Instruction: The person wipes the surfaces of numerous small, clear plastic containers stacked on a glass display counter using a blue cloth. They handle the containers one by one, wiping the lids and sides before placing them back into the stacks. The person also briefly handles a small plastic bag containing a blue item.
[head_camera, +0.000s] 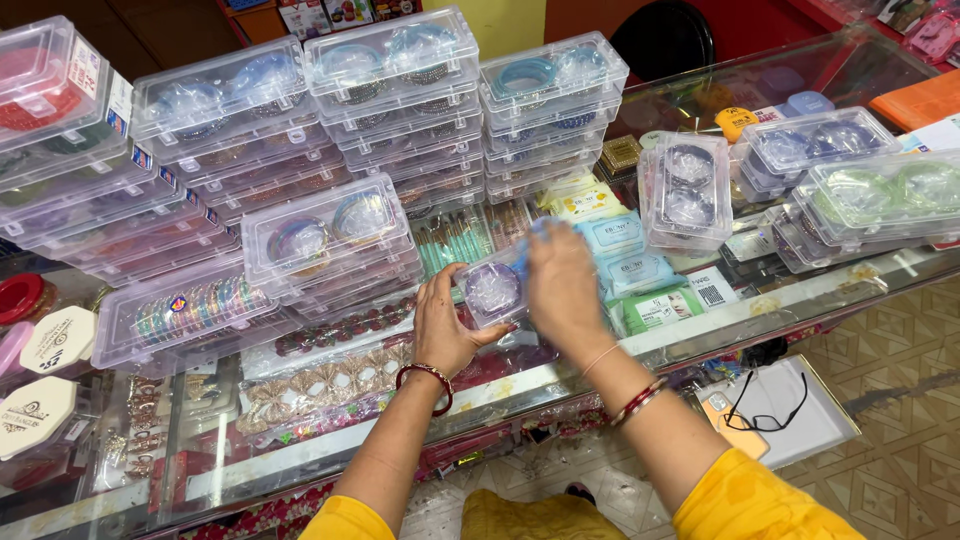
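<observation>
Item: clear plastic bangle box (497, 287), holding pale sparkling bangles, gripped at its near end by the left hand (443, 327) and at its far end by the right hand (563, 285), just above the glass surface (700, 325). Around it: stacks of like boxes (390, 90) with bangles in blue, green and mixed colours, one box upright (687, 190); flat blue packets (625, 255) lie just right of the hands; spectacles (765, 405) rest below
</observation>
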